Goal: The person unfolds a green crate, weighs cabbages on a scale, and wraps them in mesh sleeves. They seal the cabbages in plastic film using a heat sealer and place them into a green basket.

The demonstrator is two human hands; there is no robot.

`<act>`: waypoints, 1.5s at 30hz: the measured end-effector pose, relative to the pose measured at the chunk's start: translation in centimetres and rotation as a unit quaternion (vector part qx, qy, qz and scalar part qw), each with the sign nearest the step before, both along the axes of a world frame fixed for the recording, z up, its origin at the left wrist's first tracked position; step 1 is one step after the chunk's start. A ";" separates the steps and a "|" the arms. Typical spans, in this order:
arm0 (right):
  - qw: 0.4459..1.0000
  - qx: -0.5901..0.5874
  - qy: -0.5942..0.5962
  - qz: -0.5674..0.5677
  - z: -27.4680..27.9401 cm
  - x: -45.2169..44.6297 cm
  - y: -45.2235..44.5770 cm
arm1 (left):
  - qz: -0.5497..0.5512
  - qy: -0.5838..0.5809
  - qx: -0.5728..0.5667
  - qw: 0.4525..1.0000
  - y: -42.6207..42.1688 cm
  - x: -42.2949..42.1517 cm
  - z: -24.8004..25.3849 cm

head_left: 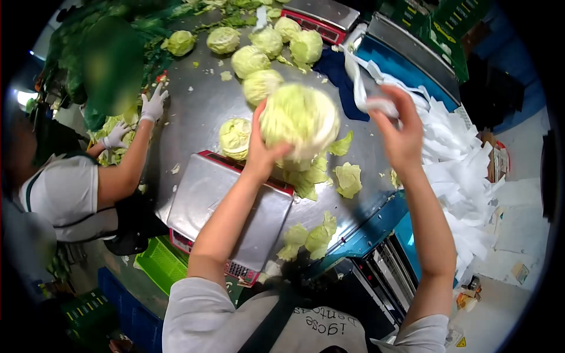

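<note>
My left hand (265, 147) is wrapped round a pale green cabbage (300, 120), holding it up over the metal table; the cabbage is slightly blurred. To the right, my right hand (401, 132) pinches the end of a white foam-like strip (356, 82), which trails back toward a heap of such strips (453, 159). Loose cabbage leaves (348, 179) lie on the table below the held cabbage. Another cabbage (235, 138) sits just left of my left hand, and several more (250, 60) stand farther back.
A weighing scale (215, 194) stands in front of me at left, with a second scale (323, 15) at the back. At right front is a blue-edged machine (376, 235). A co-worker's gloved hands (153, 105) reach over greens at left. A dark blue cloth (341, 82) lies beyond.
</note>
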State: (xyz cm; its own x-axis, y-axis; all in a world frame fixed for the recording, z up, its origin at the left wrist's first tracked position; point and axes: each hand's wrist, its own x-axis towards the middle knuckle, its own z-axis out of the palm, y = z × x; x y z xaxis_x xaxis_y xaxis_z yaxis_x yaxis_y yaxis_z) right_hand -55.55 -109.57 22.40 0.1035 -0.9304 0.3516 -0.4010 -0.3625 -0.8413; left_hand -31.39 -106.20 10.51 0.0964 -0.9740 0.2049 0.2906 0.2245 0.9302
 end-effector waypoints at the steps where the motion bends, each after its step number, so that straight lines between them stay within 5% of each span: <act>1: 0.998 -0.048 0.043 -0.021 1.3 -1.0 2.5 | 0.014 -0.008 -0.014 1.000 3.5 0.6 2.5; 3: 0.996 -0.068 -0.039 -0.031 4.5 -3.0 7.8 | 0.081 -0.137 -0.081 0.984 9.0 3.6 1.9; 6: 0.945 0.013 -0.325 0.019 7.3 -7.0 14.6 | 0.135 -0.368 -0.134 0.910 16.0 7.9 2.0; 10: 0.623 0.110 -0.747 0.202 5.6 -10.0 19.9 | 0.140 -0.578 -0.151 0.790 23.1 10.6 -0.7; 13: 0.518 0.199 -0.821 0.136 1.0 -9.5 23.9 | 0.112 -0.575 -0.167 0.793 26.4 11.2 -1.2; 17: 0.508 0.323 -0.793 0.090 -3.6 -3.9 30.4 | 0.040 -0.565 -0.172 0.806 28.2 10.0 2.0; 22: 0.833 0.341 -0.430 0.070 -8.0 0.9 34.8 | 0.173 -0.562 -0.165 0.792 29.5 7.0 3.4; 24: 0.859 0.308 -0.404 0.058 -8.4 1.7 35.1 | 0.214 -0.462 -0.189 0.840 30.9 4.7 4.4; 25: 0.899 0.251 -0.353 0.056 -7.9 2.3 35.3 | 0.150 -0.434 -0.168 0.872 32.2 3.3 5.1; 27: 0.896 0.255 -0.355 0.081 -6.9 3.1 36.0 | 0.042 -0.365 -0.120 0.922 34.6 -0.6 6.2; 28: 0.896 0.261 -0.346 0.101 -6.5 3.4 36.1 | -0.077 -0.232 -0.042 0.969 35.4 -2.2 6.0; 30: 0.932 0.204 -0.285 0.098 -5.9 3.8 36.5 | -0.096 -0.068 0.036 0.992 37.2 -5.1 6.1; 34: 0.953 0.082 -0.287 0.061 -5.7 4.5 37.2 | -0.141 0.185 0.080 0.969 37.0 -7.0 6.7; 36: 0.981 -0.022 -0.192 0.030 -4.6 4.5 37.1 | -0.201 0.314 0.143 0.917 36.9 -7.4 5.9; 39: 0.992 -0.094 -0.082 0.033 -3.9 4.1 36.7 | -0.199 0.267 0.188 0.924 36.6 -6.4 6.3; 42: 0.990 0.046 -0.106 0.082 -5.4 3.1 35.7 | -0.175 0.126 0.149 0.965 36.4 -5.9 4.2; 45: 0.994 -0.004 -0.057 0.093 -6.0 3.9 35.8 | -0.067 0.089 0.045 0.993 35.9 -6.7 2.7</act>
